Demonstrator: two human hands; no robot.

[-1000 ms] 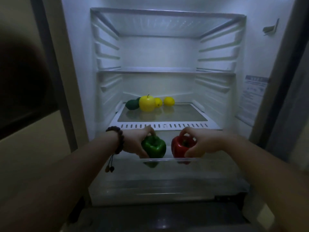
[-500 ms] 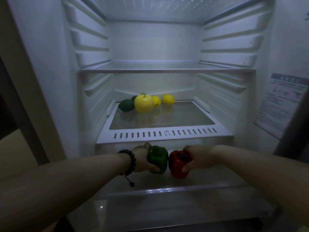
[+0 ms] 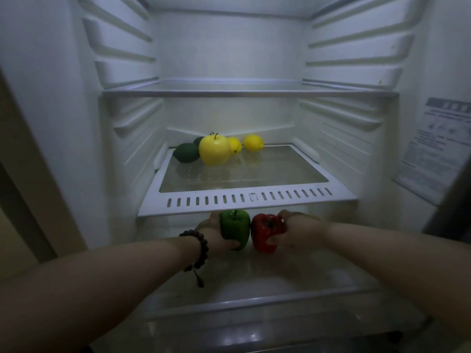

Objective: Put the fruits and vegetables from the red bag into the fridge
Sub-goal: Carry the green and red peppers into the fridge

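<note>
Head view – open fridge (image 3: 63,123), interior dim, both bare arms reaching in below the slotted glass shelf (image 3: 244,200).

Left hand (image 3: 212,231) grips a green bell pepper (image 3: 234,231) – thumb curled under its front, other fingers hidden behind it. Beaded bracelet (image 3: 200,247) on that wrist, tassel hanging down. Right hand (image 3: 295,230) grips a red bell pepper (image 3: 266,235), fingers wrapped over the top and right side, thumb low at the front. The two peppers sit side by side, touching or nearly so, cannot tell which. Both upright, stems up, in the lowest compartment just under the shelf's front lip. Whether they rest on the clear drawer cover (image 3: 254,281) beneath or are held just above it – cannot tell.

On the glass shelf, back left: yellow apple (image 3: 214,150) in front, dark green fruit (image 3: 186,152) touching its left side, a second green one barely showing behind. Lemon (image 3: 235,146) partly hidden behind the apple's right side, second lemon (image 3: 253,143) just right of it, slightly apart. Upper shelf (image 3: 249,93) spans the full width above.

Printed label sheet (image 3: 433,149) on the fridge's right wall, text too blurred to read.
</note>
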